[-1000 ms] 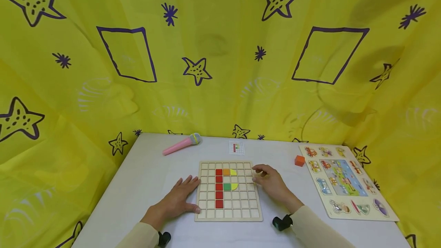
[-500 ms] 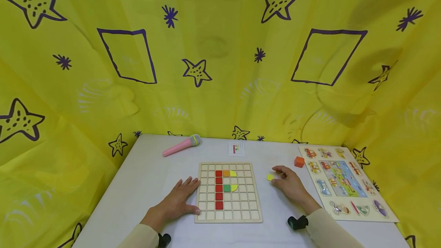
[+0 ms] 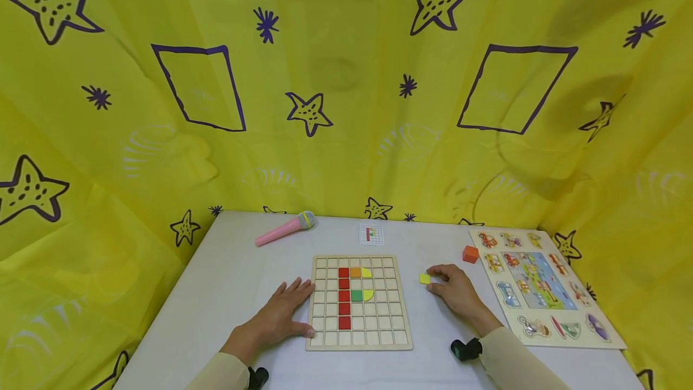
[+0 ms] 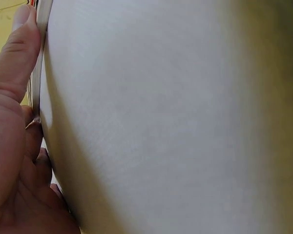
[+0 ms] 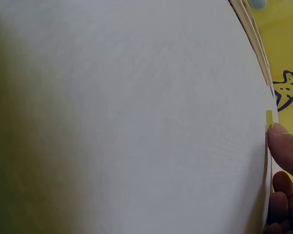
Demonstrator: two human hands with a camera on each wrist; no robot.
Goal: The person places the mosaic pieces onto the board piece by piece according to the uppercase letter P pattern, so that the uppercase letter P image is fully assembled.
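My left hand point(image 3: 281, 310) lies spread at the left edge of the wooden grid board point(image 3: 379, 337), thumb on its lower left corner. In the left wrist view the thumb point(image 4: 17, 58) rests along the board's edge. Red squares point(image 3: 344, 296) form a column on the board; an orange square point(image 3: 355, 272), a green square point(image 3: 356, 296) and two yellow rounded pieces point(image 3: 368, 295) sit to their right. Right of the board, my right hand point(image 3: 457, 294) pinches the right side of a yellow square tile point(image 3: 425, 279) at the table. The right wrist view shows the thumb against this tile point(image 5: 269, 117).
A small pattern card point(image 3: 371, 235) lies behind the board. A pink toy microphone point(image 3: 284, 229) is at the back left. To the right are an orange cube point(image 3: 470, 254) and a wooden picture puzzle point(image 3: 520, 333). A yellow curtain point(image 3: 346, 161) surrounds the white table point(image 3: 227, 269).
My right hand has moved right, away from the board's edge, and the yellow square tile has come into view. Its index finger has since lowered to the tile. My left hand stays put.
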